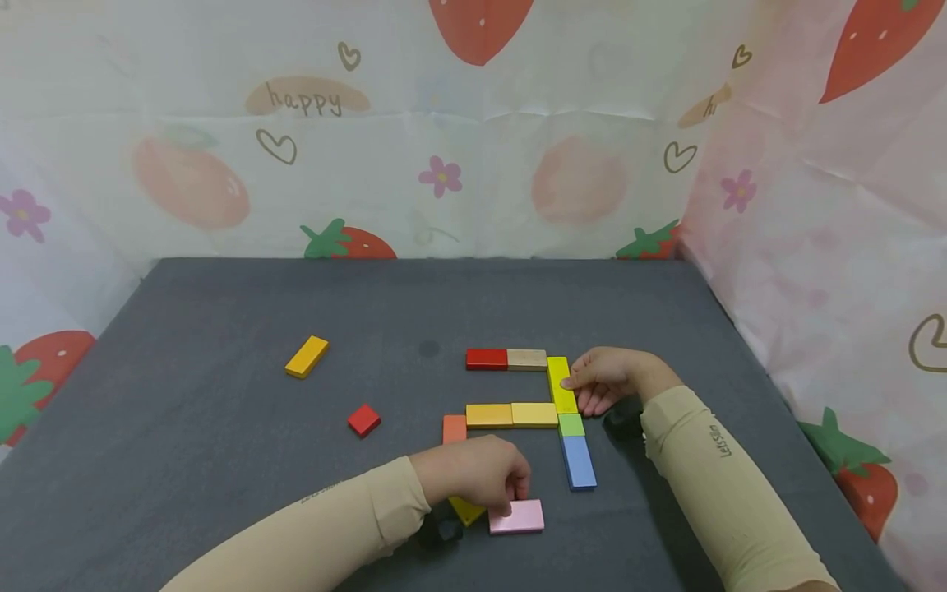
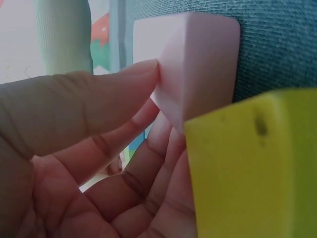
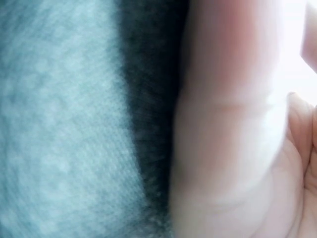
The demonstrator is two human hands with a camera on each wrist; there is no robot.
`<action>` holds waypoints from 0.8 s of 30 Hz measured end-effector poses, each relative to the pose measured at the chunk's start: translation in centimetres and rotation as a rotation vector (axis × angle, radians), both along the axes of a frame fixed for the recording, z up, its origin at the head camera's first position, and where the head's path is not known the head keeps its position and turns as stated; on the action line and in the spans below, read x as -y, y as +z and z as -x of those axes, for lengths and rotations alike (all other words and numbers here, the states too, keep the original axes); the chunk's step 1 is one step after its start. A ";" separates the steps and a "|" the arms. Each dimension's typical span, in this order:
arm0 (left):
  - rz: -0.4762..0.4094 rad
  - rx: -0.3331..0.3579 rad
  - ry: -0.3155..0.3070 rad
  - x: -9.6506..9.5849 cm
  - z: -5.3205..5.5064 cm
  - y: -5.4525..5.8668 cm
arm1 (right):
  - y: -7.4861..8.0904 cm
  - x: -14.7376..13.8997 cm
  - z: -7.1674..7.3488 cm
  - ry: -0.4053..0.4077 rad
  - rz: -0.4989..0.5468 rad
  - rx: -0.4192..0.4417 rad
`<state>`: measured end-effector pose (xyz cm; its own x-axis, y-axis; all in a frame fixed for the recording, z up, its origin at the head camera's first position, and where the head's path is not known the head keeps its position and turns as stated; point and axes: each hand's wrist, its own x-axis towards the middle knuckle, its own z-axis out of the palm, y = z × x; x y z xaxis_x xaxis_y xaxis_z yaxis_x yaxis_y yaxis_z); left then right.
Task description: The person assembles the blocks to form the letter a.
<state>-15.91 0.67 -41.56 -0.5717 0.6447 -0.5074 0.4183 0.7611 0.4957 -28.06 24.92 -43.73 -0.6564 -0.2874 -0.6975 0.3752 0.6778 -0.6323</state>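
Observation:
My left hand (image 1: 481,473) holds a pink block (image 1: 516,517) flat on the table, thumb on one face and fingers at its far side. Right next to it is a yellow block (image 2: 237,168), partly under that hand in the head view. At the right, my right hand (image 1: 610,378) has its thumb on top of a bright yellow block (image 1: 561,385), the other fingers curled along its right edge. Below that block, a green block (image 1: 570,425) and a blue block (image 1: 579,463) continue the line. The right wrist view shows only blurred fingers (image 3: 228,124) and cloth.
A red block (image 1: 486,359) and a wooden one (image 1: 527,359) form the top row. Two pale yellow blocks (image 1: 489,416) make the middle row, beside an orange block (image 1: 455,428). A yellow-orange block (image 1: 307,357) and a red cube (image 1: 364,421) lie apart on the grey cloth (image 1: 185,395).

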 end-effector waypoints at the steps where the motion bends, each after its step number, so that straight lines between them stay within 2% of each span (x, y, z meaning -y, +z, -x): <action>1: -0.005 0.001 -0.004 0.0 0.0 0.0 | 0.0 0.0 0.0 0.000 0.001 0.002; 7: -0.028 0.010 -0.020 0.0 0.0 -0.2 | 0.0 -0.1 0.1 -0.001 0.007 0.015; 11: -0.068 0.021 -0.006 0.5 0.4 0.1 | 0.0 -0.1 0.1 -0.001 0.006 0.011; 17: -0.150 0.004 0.087 2.4 1.6 0.9 | 0.1 0.0 0.1 0.009 -0.003 0.004; 24: -0.213 -0.036 0.243 5.9 2.8 1.2 | 0.1 0.0 0.1 0.009 -0.003 0.013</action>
<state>-18.76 -5.19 -40.34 -0.7368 0.5768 -0.3526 0.2573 0.7215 0.6428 -28.17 24.92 -43.63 -0.6448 -0.2910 -0.7068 0.3773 0.6829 -0.6255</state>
